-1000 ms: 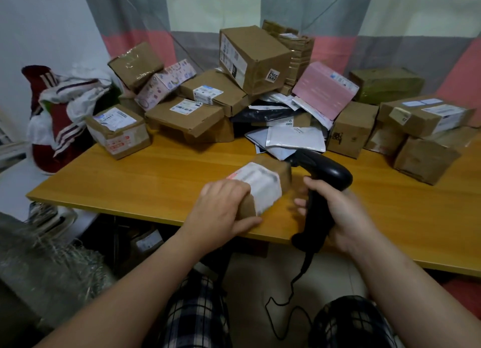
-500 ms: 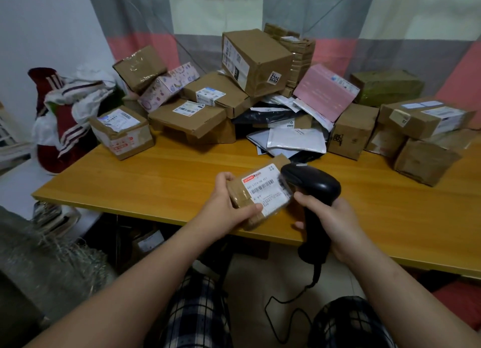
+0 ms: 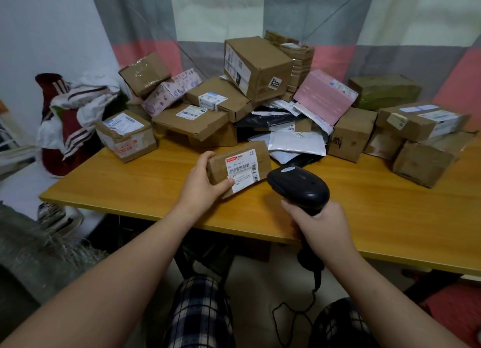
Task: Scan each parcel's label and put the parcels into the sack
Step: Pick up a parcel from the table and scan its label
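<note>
My left hand (image 3: 201, 185) grips a small brown cardboard parcel (image 3: 218, 165) above the wooden table (image 3: 130, 181), with its white barcode label (image 3: 242, 169) turned up towards me. My right hand (image 3: 321, 225) holds a black handheld scanner (image 3: 299, 187) by its grip, the head just right of the label and pointing at it. A grey woven sack (image 3: 31, 246) with a frayed edge lies at the lower left, below the table's corner.
A heap of cardboard boxes (image 3: 257, 66), white and black mailer bags (image 3: 296, 142) and a pink package (image 3: 324, 97) fills the back of the table. More boxes (image 3: 421, 162) stand at the right. Bundled clothes (image 3: 70, 118) lie left of the table. The scanner's cable (image 3: 294, 313) hangs between my knees.
My left hand has turned the parcel so the label faces up and lifted it further over the table. The scanner has moved to the right of the label.
</note>
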A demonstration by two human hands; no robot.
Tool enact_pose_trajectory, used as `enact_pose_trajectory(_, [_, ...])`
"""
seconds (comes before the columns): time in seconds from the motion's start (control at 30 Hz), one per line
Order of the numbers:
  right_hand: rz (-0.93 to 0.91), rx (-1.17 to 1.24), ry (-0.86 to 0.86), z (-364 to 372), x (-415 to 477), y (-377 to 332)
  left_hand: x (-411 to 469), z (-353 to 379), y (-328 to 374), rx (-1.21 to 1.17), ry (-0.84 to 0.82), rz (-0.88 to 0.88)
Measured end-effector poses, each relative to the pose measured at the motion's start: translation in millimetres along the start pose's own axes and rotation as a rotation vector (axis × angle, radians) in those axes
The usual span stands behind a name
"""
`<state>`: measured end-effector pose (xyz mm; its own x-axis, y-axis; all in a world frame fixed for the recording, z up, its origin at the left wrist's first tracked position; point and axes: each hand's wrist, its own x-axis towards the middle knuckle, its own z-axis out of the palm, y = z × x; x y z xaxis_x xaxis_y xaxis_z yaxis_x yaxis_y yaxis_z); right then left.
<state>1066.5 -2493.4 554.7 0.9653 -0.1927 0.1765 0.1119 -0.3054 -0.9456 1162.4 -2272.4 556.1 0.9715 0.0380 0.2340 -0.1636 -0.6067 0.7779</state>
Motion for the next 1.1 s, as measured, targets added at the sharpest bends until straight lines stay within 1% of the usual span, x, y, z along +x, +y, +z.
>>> enact_pose_trajectory(0.13, [-0.002, -0.06, -0.029, 3, -5, 1, 3, 1, 0, 0.006, -0.032, -0.029])
enact_pose_trajectory(0.23, [-0.004, -0.059, -0.031, 4, -6, 2, 4, 2, 2, -0.054, -0.107, -0.101])
enact_pose_trajectory(0.3, [-0.003, -0.056, -0.026, 4, -6, 2, 4, 2, 3, -0.095, -0.133, -0.118])
enact_pose_trajectory(0.57, [-0.021, -0.071, -0.022, 2, -6, 1, 6, 0, 2, -0.174, -0.125, -0.165])
enact_pose_trajectory(0.7, [-0.028, -0.076, -0.046, 2, -7, 2, 9, 0, -1, -0.169, -0.109, -0.163])
enact_pose_trajectory(0.87, [-0.023, -0.053, -0.038, 2, -9, 3, 13, 1, -6, -0.184, -0.09, -0.148])
enact_pose_trajectory(0.97, [-0.012, -0.034, -0.048, 3, -10, -1, 7, -4, -2, -0.19, -0.095, -0.098])
enact_pose_trajectory(1.1, [-0.03, 0.036, -0.145, 11, -15, -14, -25, -25, 3, -0.332, -0.081, -0.013])
